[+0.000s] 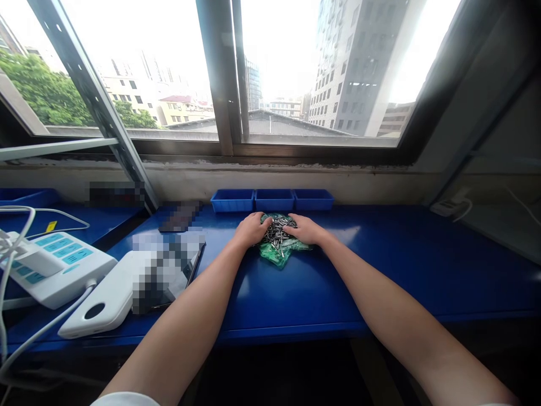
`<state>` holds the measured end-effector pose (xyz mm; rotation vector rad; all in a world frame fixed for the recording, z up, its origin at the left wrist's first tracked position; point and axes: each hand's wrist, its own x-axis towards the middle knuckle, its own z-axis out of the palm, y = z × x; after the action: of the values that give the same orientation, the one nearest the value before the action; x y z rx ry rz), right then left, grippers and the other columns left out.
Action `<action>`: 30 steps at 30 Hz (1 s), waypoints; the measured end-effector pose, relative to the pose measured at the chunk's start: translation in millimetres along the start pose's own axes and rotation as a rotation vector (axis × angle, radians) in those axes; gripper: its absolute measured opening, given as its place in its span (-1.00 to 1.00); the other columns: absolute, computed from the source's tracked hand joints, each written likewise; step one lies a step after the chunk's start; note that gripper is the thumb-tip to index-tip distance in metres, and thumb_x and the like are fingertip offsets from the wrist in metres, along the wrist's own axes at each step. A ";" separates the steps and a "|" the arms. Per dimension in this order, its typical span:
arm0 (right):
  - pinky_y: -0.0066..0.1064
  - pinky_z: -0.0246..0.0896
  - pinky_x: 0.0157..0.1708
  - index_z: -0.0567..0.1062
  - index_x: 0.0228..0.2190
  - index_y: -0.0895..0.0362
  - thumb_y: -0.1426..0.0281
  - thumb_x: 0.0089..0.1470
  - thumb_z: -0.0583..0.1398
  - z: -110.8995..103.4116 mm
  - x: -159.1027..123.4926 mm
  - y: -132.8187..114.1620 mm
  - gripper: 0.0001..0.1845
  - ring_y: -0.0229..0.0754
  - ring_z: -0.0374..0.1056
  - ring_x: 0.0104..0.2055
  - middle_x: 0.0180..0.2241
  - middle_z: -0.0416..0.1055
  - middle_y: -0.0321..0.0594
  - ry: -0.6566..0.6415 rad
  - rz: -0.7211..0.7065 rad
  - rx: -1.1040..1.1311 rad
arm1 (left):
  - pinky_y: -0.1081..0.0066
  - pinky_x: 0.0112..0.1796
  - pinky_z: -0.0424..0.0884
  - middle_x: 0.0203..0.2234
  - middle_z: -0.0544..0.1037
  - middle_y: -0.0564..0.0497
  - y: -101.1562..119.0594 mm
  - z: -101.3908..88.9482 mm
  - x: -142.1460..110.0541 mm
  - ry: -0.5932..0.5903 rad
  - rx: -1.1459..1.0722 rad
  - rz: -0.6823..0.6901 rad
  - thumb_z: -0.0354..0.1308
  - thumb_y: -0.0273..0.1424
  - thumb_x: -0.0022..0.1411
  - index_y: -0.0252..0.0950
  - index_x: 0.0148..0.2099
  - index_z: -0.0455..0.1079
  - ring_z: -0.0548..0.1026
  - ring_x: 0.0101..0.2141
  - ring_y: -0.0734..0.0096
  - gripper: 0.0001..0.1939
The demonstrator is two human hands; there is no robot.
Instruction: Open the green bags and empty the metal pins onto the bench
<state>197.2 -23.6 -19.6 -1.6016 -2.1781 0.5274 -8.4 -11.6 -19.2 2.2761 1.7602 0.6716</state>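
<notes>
A green plastic bag (pixel 276 256) lies on the blue table, spread out beneath a heap of small, silvery and dark metal screws (pixel 279 230). My left hand (pixel 253 229) grips the bag's left side, its thumb resting on the edge of the heap. From the right, my right hand (pixel 307 229) holds the opposite side, thumb over the metal pieces. The other fingers of both hands are partly hidden behind the bag. Just past my hands stand three blue bins (pixel 274 199) in a row; their insides are mostly out of sight.
On the left of the blue table (pixel 291 307) lie a white power bank (pixel 99 299), a blurred-out flat device (pixel 171 273) and a white power strip (pixel 63 265) with cables. A metal shelf post (pixel 107 118) rises there. A window fills the wall behind.
</notes>
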 end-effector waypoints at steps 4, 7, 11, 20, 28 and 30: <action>-0.14 -0.10 0.19 0.12 0.18 0.20 -0.07 0.01 0.05 -1.1 -2.3 -1.6 -0.15 0.09 -0.05 0.25 0.23 0.02 0.00 0.028 -0.021 -0.006 | 0.30 0.08 0.09 0.17 0.21 -0.24 0.2 -1.9 -3.9 -0.017 0.009 0.030 -0.16 0.11 0.13 -0.38 0.19 0.18 0.16 0.16 0.08 -0.21; -0.12 -0.12 0.19 0.14 0.17 0.19 -0.10 -0.06 0.09 -4.0 -6.0 -4.3 -0.10 0.11 -0.07 0.26 0.22 0.02 0.00 0.029 -0.046 -0.031 | 0.31 0.07 0.08 0.20 0.16 -0.24 -1.6 -1.3 -5.4 -0.041 0.037 0.056 -0.05 0.19 0.00 -0.36 0.22 0.12 0.11 0.18 0.04 -0.09; -0.12 -0.01 0.15 0.21 0.14 0.13 -0.07 -0.08 0.13 -5.8 -7.1 -4.8 -0.16 0.11 0.06 0.20 0.18 0.12 -0.05 -0.012 -0.087 -0.051 | 0.35 0.04 0.13 0.18 0.20 -0.20 -3.5 -0.2 -3.8 -0.051 0.029 0.049 -0.05 0.21 -0.02 -0.33 0.22 0.12 0.18 0.14 0.05 -0.07; -0.19 0.06 0.11 0.20 0.14 0.20 0.05 0.05 0.08 -8.3 -8.6 -7.4 -0.28 0.06 0.12 0.17 0.15 0.17 -0.01 0.054 -0.036 -0.036 | 0.32 0.04 0.13 0.15 0.26 -0.17 -2.2 0.9 -1.0 -0.018 -0.009 0.020 -0.14 -0.02 0.21 -0.31 0.18 0.19 0.23 0.12 0.12 -0.37; -0.24 0.11 0.08 0.26 0.10 0.18 0.13 0.06 0.11 -9.8 -10.2 -8.7 -0.37 0.02 0.19 0.13 0.11 0.25 -0.03 0.118 -0.044 -0.016 | 0.34 0.10 0.07 0.14 0.27 -0.16 -5.1 0.5 1.1 0.034 -0.053 0.035 -0.24 -0.01 0.25 -0.34 0.16 0.23 0.20 0.14 0.19 -0.36; -0.23 0.11 0.08 0.28 0.08 0.19 0.11 0.05 0.12 -9.5 -9.7 -8.4 -0.37 0.02 0.19 0.12 0.10 0.26 -0.02 0.129 -0.047 -0.003 | 0.34 0.10 0.07 0.12 0.29 -0.16 -4.9 -2.8 0.7 0.048 -0.060 0.038 -0.24 -0.02 0.25 -0.34 0.14 0.25 0.21 0.13 0.20 -0.37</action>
<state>197.9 -34.5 -8.0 -1.5381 -2.1156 0.3958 -13.8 -10.0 -18.5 2.2773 1.6973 0.7809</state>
